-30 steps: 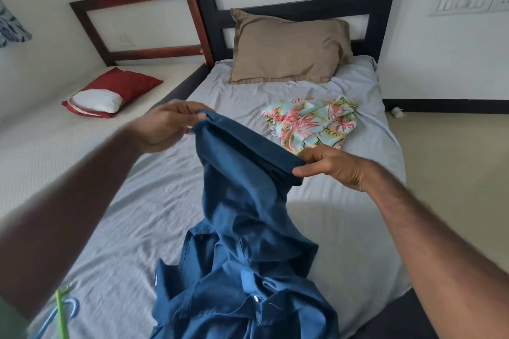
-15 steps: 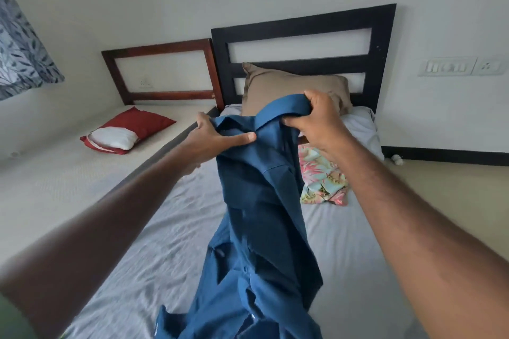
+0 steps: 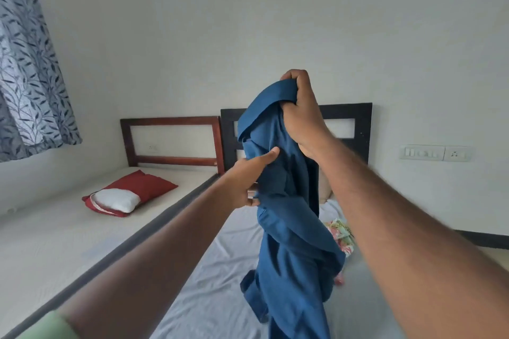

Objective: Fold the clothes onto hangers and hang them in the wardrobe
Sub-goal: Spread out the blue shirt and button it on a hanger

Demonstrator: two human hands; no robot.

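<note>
A dark blue shirt (image 3: 286,228) hangs in the air above the bed, its tail trailing down past the frame's bottom edge. My right hand (image 3: 303,115) grips its bunched collar end up high, in front of the black headboard. My left hand (image 3: 245,181) holds the shirt lower down on its left side, thumb lying across the cloth and fingers tucked behind it. A floral garment (image 3: 341,237) lies on the grey sheet, mostly hidden behind the shirt and my right arm. No hanger or wardrobe is in view.
The grey-sheeted bed (image 3: 220,283) lies below, with a black headboard (image 3: 347,124). A second bed (image 3: 55,242) on the left carries a red and white pillow (image 3: 129,195) and has a brown headboard (image 3: 170,140). A patterned curtain (image 3: 27,63) hangs far left. Wall switches (image 3: 435,153) are at right.
My right hand has lifted the shirt's collar end much higher, clear of the bed. The left hand slid lower down the shirt. The view tilted upward, hiding the beige pillow.
</note>
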